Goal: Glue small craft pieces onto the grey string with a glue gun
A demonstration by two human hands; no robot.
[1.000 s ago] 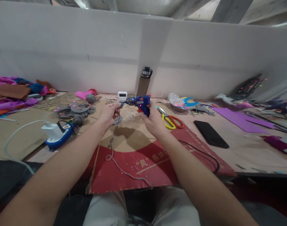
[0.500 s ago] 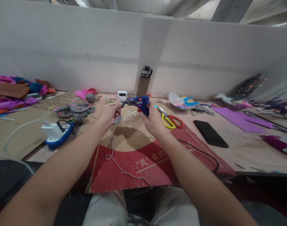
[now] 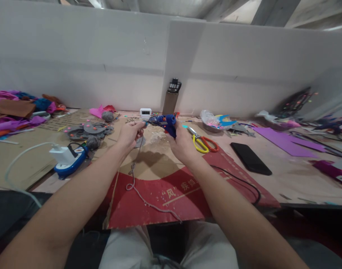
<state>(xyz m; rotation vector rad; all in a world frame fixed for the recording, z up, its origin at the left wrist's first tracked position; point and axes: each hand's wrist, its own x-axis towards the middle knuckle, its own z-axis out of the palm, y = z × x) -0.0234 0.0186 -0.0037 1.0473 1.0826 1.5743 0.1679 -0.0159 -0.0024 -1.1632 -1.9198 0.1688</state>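
Observation:
A blue glue gun (image 3: 169, 123) is gripped in my right hand (image 3: 181, 144), its nozzle pointing left. My left hand (image 3: 132, 135) pinches a small bluish piece (image 3: 146, 123) right at the nozzle tip; its exact kind is too small to make out. Grey yarn (image 3: 133, 170) hangs down from the left fingers and trails in a loop across the red cardboard (image 3: 148, 196). Below the left fingers, a grey round piece (image 3: 139, 142) lies partly hidden on the cardboard. A black cord (image 3: 238, 176) curves over the board to the right of my forearm.
Yellow-and-orange-handled scissors (image 3: 201, 142) and a black phone (image 3: 250, 158) lie to the right. At left are a blue power strip (image 3: 71, 166) with a white charger and grey felt pieces (image 3: 88, 130). Behind stand a bottle (image 3: 171, 99) and a small white clock (image 3: 145, 113).
The glue gun and my right hand have shifted very slightly left and down. My left hand stays almost in place, still pinching the small piece and yarn.

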